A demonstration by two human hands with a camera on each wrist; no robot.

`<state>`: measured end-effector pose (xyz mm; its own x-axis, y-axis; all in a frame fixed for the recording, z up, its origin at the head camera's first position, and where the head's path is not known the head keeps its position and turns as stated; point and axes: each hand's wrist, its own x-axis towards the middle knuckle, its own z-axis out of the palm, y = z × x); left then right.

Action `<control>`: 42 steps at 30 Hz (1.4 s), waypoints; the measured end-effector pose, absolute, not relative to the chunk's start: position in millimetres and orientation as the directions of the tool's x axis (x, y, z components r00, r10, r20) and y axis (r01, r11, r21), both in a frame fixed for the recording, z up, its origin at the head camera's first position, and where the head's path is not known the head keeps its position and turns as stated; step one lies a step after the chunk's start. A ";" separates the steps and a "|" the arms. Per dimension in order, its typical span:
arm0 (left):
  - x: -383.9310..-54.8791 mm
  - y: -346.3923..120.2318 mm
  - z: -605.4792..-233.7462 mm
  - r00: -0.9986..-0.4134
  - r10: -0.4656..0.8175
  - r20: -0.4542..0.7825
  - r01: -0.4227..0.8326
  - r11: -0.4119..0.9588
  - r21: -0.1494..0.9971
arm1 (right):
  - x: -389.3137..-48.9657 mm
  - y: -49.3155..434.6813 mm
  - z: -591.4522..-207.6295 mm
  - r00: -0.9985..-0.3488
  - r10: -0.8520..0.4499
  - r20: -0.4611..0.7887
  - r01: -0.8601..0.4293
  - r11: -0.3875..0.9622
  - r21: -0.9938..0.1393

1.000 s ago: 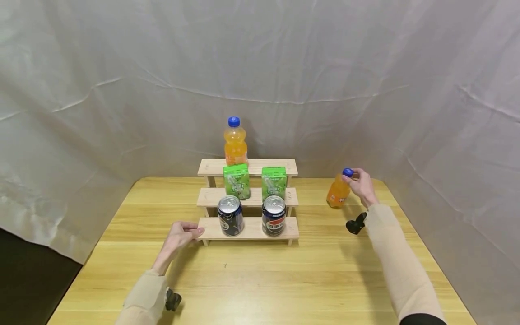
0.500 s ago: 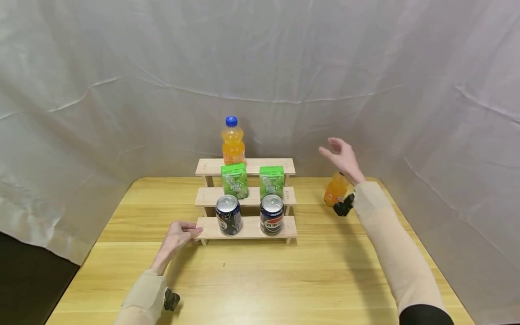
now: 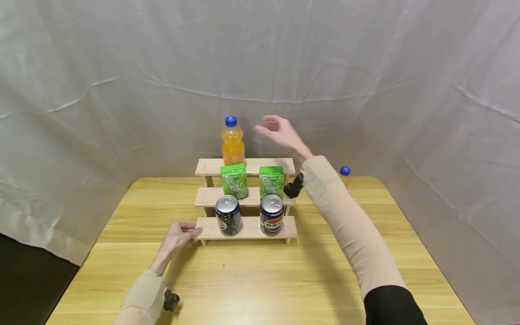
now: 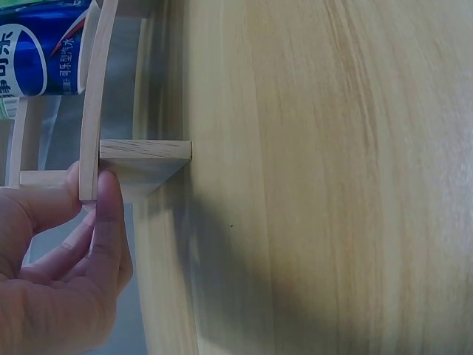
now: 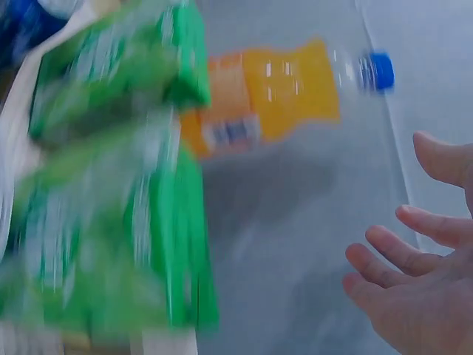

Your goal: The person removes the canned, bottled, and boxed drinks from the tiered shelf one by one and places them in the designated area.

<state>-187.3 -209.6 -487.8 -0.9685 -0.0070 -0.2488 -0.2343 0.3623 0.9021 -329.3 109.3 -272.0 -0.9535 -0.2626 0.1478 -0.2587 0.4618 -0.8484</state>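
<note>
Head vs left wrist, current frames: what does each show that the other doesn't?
Head only: the right hand, holding nothing, beside the orange bottle on the top shelf; a second orange bottle, mostly hidden behind the right sleeve; two cans side by side, where left wrist catches one.

Left wrist only: the left hand has a finger under the bottom shelf; head hides that grip's underside.

Both: left hand pinching that shelf's end, a blue can standing on it, wooden tabletop.
</note>
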 end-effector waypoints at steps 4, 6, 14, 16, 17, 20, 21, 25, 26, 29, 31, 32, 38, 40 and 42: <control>-186.9 -210.2 -487.9 -0.969 -0.008 -0.247 -0.233 0.361 0.903 | -327.1 79.9 -270.9 -0.952 -0.291 0.099 -0.225 0.437 -0.871; -186.3 -210.1 -487.3 -0.968 -0.007 -0.252 -0.238 0.353 0.905 | -326.2 68.6 -272.0 -0.951 -0.301 0.075 -0.206 0.431 -0.878; -184.9 -208.6 -486.0 -0.965 -0.018 -0.262 -0.252 0.341 0.906 | -325.7 43.8 -277.8 -0.947 -0.315 0.063 -0.193 0.404 -0.894; -184.8 -208.4 -486.4 -0.964 -0.020 -0.265 -0.256 0.340 0.905 | -326.3 41.1 -279.8 -0.948 -0.311 0.064 -0.190 0.395 -0.899; -184.8 -208.5 -486.9 -0.964 -0.019 -0.265 -0.256 0.341 0.905 | -326.6 39.8 -280.5 -0.949 -0.307 0.068 -0.191 0.389 -0.901; -184.6 -208.7 -486.8 -0.965 -0.016 -0.263 -0.253 0.343 0.905 | -327.1 36.2 -282.6 -0.952 -0.293 0.087 -0.199 0.377 -0.904; -184.6 -208.9 -486.7 -0.965 -0.015 -0.261 -0.250 0.346 0.904 | -327.0 35.0 -283.1 -0.952 -0.289 0.097 -0.206 0.374 -0.904; -184.8 -209.2 -485.6 -0.967 -0.014 -0.254 -0.242 0.353 0.904 | -327.1 30.7 -284.7 -0.951 -0.277 0.135 -0.235 0.368 -0.900; -185.1 -209.3 -485.5 -0.967 -0.017 -0.254 -0.244 0.354 0.903 | -327.1 29.9 -285.1 -0.952 -0.274 0.141 -0.239 0.368 -0.899; -185.5 -208.9 -484.8 -0.967 -0.015 -0.256 -0.245 0.351 0.904 | -327.4 27.2 -285.6 -0.952 -0.263 0.156 -0.249 0.367 -0.896; -185.7 -208.3 -485.0 -0.965 -0.022 -0.261 -0.253 0.346 0.904 | -327.6 25.8 -285.6 -0.954 -0.252 0.164 -0.252 0.373 -0.893; -185.4 -208.1 -485.1 -0.965 -0.020 -0.261 -0.251 0.347 0.904 | -327.8 25.2 -285.5 -0.955 -0.246 0.167 -0.253 0.378 -0.891; -183.8 -207.5 -485.1 -0.966 -0.008 -0.258 -0.244 0.351 0.904 | -326.8 27.1 -280.4 -0.952 -0.234 0.197 -0.272 0.352 -0.895; -184.0 -208.1 -484.7 -0.967 -0.004 -0.256 -0.242 0.347 0.906 | -325.3 31.0 -275.8 -0.950 -0.237 0.205 -0.278 0.333 -0.901; -184.4 -208.9 -484.5 -0.967 -0.002 -0.254 -0.239 0.341 0.909 | -323.3 36.6 -269.8 -0.945 -0.239 0.222 -0.291 0.307 -0.906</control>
<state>-184.4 -208.9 -484.5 -0.9672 -0.0024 -0.2539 -0.2395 0.3410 0.9090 -323.3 36.6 -269.8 -0.9453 -0.2387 0.2224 -0.2908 0.3071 -0.9062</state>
